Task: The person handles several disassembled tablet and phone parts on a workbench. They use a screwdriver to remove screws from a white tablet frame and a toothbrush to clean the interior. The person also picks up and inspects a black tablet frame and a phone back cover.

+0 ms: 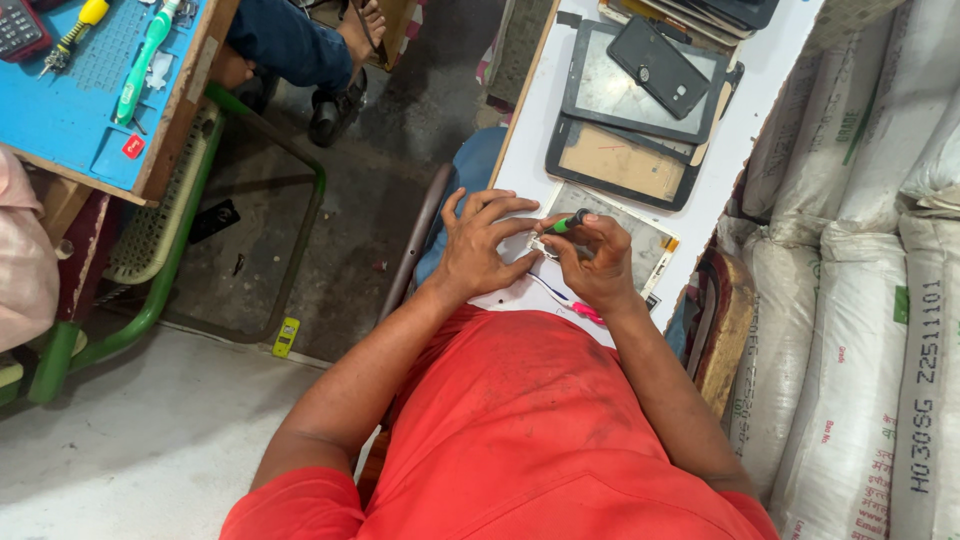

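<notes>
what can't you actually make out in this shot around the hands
Head view:
- Small pale part between the hands: too small to identify, partly covered by the left hand.
- Green-handled tool in the right hand: tip hidden by the fingers.
- Pink-and-blue item on the white table: mostly under the right wrist.
- Black phone and stacked tablet frames: details too small.
</notes>
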